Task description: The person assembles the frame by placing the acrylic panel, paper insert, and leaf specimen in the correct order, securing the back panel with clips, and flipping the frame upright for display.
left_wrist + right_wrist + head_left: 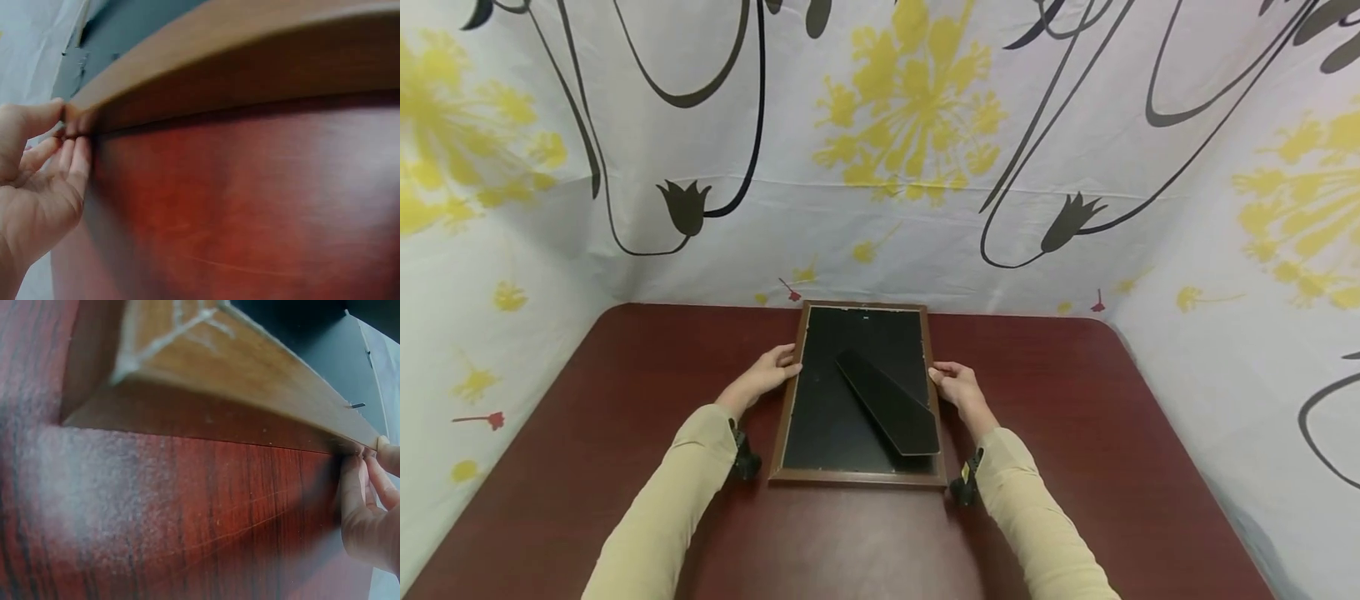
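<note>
A picture frame (857,478) with a brown wooden border lies on the table, its black backing board (827,417) facing up. A black easel leg (891,404) slants across that back. My left hand (765,372) grips the frame's left side, thumb on top and fingers at the lower edge, as the left wrist view shows. On the opposite side my right hand (958,387) pinches the right border in the same way. In the right wrist view a small metal tab (357,405) sticks out at the border's inner edge, and the nearest mitred corner (125,375) has whitish marks.
The dark red table (1037,417) has rounded far corners. A white cloth (880,250) printed with yellow and grey flowers hangs along the back and both sides. Each wrist carries a small black camera, one at the left cuff (745,457), one at the right cuff (964,483).
</note>
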`<state>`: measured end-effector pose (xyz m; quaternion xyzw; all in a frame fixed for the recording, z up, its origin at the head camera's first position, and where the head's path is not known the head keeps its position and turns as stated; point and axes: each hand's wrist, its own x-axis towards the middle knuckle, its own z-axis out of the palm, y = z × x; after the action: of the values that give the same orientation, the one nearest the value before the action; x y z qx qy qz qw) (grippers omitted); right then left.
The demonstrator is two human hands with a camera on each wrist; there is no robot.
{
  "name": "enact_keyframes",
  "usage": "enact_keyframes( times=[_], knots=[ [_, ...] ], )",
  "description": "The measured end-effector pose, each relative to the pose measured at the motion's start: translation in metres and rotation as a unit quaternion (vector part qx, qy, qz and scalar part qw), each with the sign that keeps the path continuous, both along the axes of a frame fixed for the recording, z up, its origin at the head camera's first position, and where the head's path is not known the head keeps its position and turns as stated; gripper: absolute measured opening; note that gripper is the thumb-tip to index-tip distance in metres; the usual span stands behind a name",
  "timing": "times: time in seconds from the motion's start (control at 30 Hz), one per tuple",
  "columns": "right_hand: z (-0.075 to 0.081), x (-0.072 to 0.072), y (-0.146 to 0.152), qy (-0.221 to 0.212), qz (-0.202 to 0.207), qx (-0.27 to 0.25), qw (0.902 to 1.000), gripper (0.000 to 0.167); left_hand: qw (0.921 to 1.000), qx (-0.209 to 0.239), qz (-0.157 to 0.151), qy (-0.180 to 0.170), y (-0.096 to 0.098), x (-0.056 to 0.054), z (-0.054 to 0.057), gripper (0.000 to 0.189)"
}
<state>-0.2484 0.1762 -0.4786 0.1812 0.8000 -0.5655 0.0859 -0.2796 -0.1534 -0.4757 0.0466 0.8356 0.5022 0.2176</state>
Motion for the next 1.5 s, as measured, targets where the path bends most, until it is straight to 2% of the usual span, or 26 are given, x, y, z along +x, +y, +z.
enact_keyframes(
  times=[0.13, 0.23, 0.33, 0.4, 0.47, 0.57, 0.6, 0.63, 0.67, 0.7, 0.83, 0.87, 0.93, 1.07, 1.13, 1.3, 1.5],
  knots=[
    [-0.001, 0.003, 0.006, 0.01, 0.002, 0.009, 0.9999, 0.036, 0.9993, 0.032, 0.02, -0.005, 0.008, 0.008, -0.013, 0.06],
    [-0.001, 0.005, 0.01, 0.022, -0.001, 0.034, 0.9992, 0.034, 0.9984, 0.049, 0.023, 0.015, 0.012, 0.009, -0.026, 0.062],
    [-0.001, 0.009, 0.011, 0.034, 0.006, 0.079, 0.9962, 0.034, 0.9973, 0.063, 0.033, 0.019, 0.014, 0.01, -0.028, 0.062],
    [0.0, 0.013, 0.011, 0.035, 0.019, 0.104, 0.9938, 0.035, 0.9963, 0.075, 0.042, 0.012, 0.016, 0.012, -0.021, 0.061],
    [0.003, 0.02, 0.012, 0.029, 0.043, 0.118, 0.9916, 0.039, 0.9952, 0.081, 0.054, -0.007, 0.019, 0.017, -0.005, 0.058],
    [0.008, 0.03, 0.012, 0.008, 0.086, 0.127, 0.9881, 0.049, 0.9942, 0.084, 0.065, -0.012, 0.019, 0.015, -0.001, 0.057],
    [0.006, 0.032, 0.014, 0.008, 0.105, 0.132, 0.9856, 0.054, 0.9937, 0.086, 0.07, -0.012, 0.019, 0.015, -0.002, 0.057],
    [-0.007, 0.029, 0.022, 0.031, 0.131, 0.127, 0.9827, 0.058, 0.9937, 0.084, 0.074, -0.008, 0.018, 0.013, -0.005, 0.057],
    [-0.01, 0.031, 0.024, 0.033, 0.151, 0.13, 0.9794, 0.062, 0.9935, 0.083, 0.078, -0.005, 0.017, 0.011, -0.009, 0.057],
    [-0.013, 0.033, 0.025, 0.037, 0.17, 0.137, 0.9752, 0.066, 0.9935, 0.08, 0.081, -0.004, 0.017, 0.008, -0.013, 0.057],
    [-0.014, 0.051, 0.022, 0.075, 0.227, 0.18, 0.9542, 0.086, 0.9929, 0.078, 0.089, -0.003, 0.016, 0.008, -0.014, 0.057],
    [0.001, 0.063, 0.011, 0.06, 0.227, 0.2, 0.9513, 0.093, 0.9931, 0.078, 0.088, -0.001, 0.015, 0.008, -0.014, 0.057],
    [0.008, 0.078, 0.001, 0.062, 0.224, 0.22, 0.9475, 0.108, 0.993, 0.077, 0.09, -0.002, 0.013, 0.008, -0.014, 0.057],
    [0.012, 0.104, -0.022, 0.057, 0.191, 0.224, 0.954, 0.125, 0.9931, 0.077, 0.088, 0.002, 0.009, 0.008, -0.014, 0.057],
    [0.009, 0.114, -0.033, 0.063, 0.168, 0.239, 0.9543, 0.124, 0.9928, 0.077, 0.091, 0.002, 0.008, 0.008, -0.014, 0.057],
    [-0.002, 0.131, -0.055, 0.12, 0.138, 0.293, 0.9385, 0.111, 0.9924, 0.078, 0.095, -0.002, 0.005, 0.009, -0.014, 0.057],
    [-0.003, 0.135, -0.072, 0.163, 0.144, 0.309, 0.9257, 0.102, 0.9929, 0.077, 0.091, 0.0, 0.003, 0.01, -0.014, 0.057]
  ],
)
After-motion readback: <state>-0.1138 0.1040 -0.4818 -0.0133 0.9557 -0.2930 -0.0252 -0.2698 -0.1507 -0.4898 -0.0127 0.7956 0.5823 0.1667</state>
